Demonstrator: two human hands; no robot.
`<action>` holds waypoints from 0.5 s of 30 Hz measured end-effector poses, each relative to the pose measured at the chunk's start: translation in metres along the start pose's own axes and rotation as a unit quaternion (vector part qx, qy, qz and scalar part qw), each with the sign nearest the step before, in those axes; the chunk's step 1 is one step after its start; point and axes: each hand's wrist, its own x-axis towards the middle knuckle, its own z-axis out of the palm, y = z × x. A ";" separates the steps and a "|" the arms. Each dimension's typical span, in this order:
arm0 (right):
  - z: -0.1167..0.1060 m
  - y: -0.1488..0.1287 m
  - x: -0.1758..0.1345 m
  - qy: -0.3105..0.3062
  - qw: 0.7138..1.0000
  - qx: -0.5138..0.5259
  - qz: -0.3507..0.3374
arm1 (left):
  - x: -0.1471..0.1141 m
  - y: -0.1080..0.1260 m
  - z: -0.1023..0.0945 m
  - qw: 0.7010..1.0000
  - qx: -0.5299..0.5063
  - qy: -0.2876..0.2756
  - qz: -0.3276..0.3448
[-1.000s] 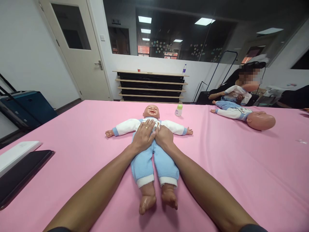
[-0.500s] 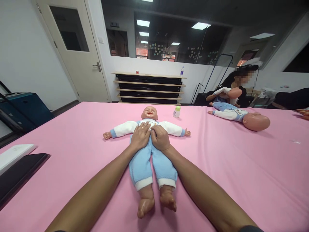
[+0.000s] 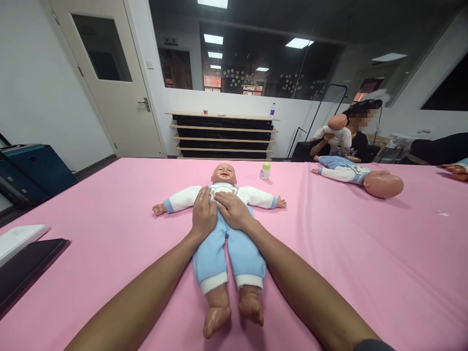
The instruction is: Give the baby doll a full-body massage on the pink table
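A baby doll (image 3: 228,256) in a white and light-blue outfit lies face up on the pink table cover (image 3: 120,209), arms spread and feet toward me. My left hand (image 3: 204,209) lies flat on the left side of its belly, fingers stretched toward the chest, a ring on one finger. Beside it, my right hand (image 3: 234,209) rests open on the doll's front, its fingertips close to the left thumb. Both palms are hidden against the clothing. Past the doll's head, to the right, stands a small white bottle (image 3: 265,171) with a green cap.
On the right lies another doll (image 3: 382,184). Behind it a person (image 3: 356,141) holds up a third doll (image 3: 337,126). At the left edge are a white box (image 3: 24,236) and a black flat case (image 3: 36,256). A shelf (image 3: 223,131) stands by the far wall.
My right hand has straightened its fingers from a curled shape and moved left across the doll's belly. My left hand has shifted slightly left. The other person's doll is now upright.
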 end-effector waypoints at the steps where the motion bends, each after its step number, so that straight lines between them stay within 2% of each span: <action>1: 0.001 0.002 0.000 0.001 1.000 -0.006 0.018 | 0.000 0.002 -0.001 1.000 0.000 -0.002 0.013; 6: 0.008 0.010 -0.001 0.015 0.996 -0.023 0.087 | 0.001 0.007 -0.004 0.997 0.011 -0.034 0.074; 9: 0.011 0.015 -0.003 0.048 0.985 -0.033 0.163 | 0.003 0.008 -0.006 0.991 0.022 -0.069 0.117; 15: 0.011 0.016 -0.010 0.114 0.956 -0.073 0.260 | 0.009 0.013 -0.011 0.961 0.061 -0.189 0.195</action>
